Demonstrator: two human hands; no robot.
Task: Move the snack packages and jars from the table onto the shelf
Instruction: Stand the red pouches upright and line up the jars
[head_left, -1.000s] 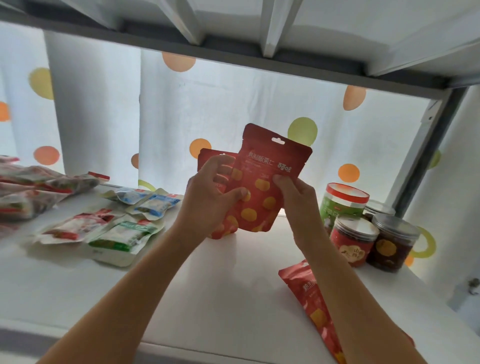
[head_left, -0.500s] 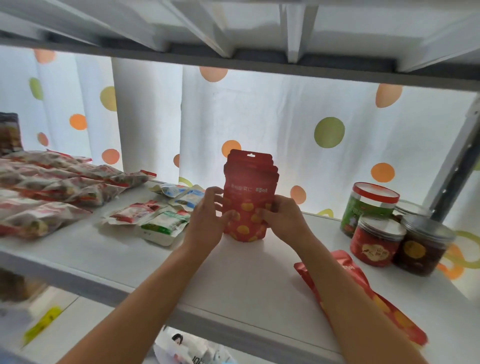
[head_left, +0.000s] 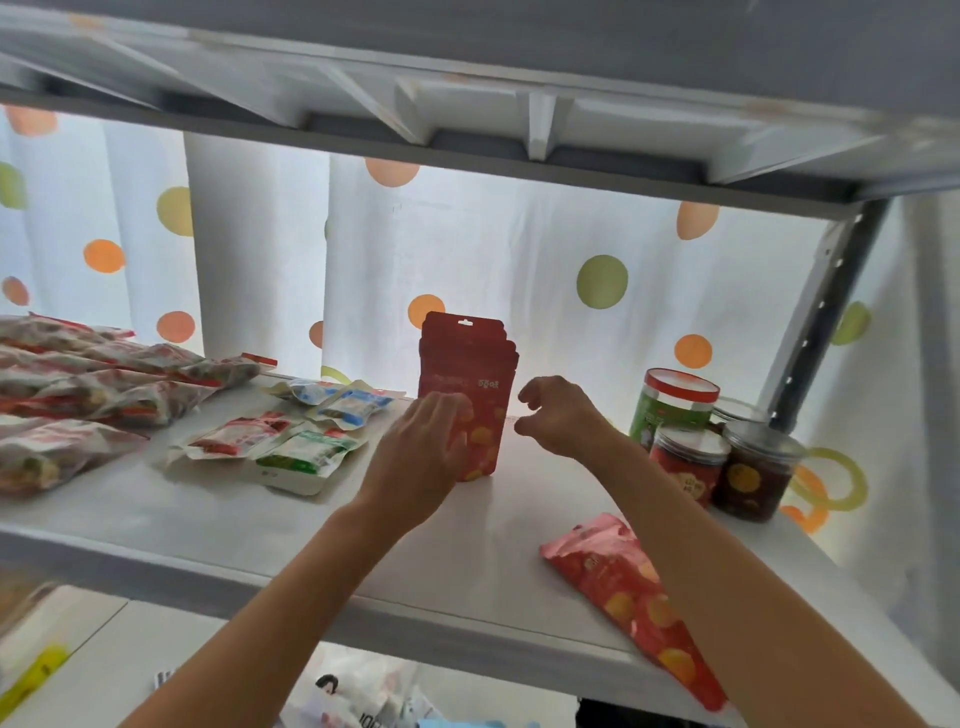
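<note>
Several red snack pouches (head_left: 469, 379) stand upright together at the back middle of the white shelf (head_left: 270, 525). My left hand (head_left: 421, 457) rests against their lower front with relaxed fingers. My right hand (head_left: 558, 415) hovers just right of the pouches, fingers loosely curled, holding nothing. Another red pouch (head_left: 631, 597) lies flat on the shelf under my right forearm. Several jars (head_left: 701, 441) stand at the right end of the shelf.
Small white packets (head_left: 291, 436) lie left of centre, and long clear snack bags (head_left: 78, 395) are piled at the far left. A shelf board (head_left: 467, 93) hangs low overhead. A grey post (head_left: 826, 317) stands at the right. A dotted curtain (head_left: 519, 249) backs the shelf.
The red pouches went from held up in both hands to standing on the shelf. My right hand has let go and drawn off to the right. My left hand stays against them.
</note>
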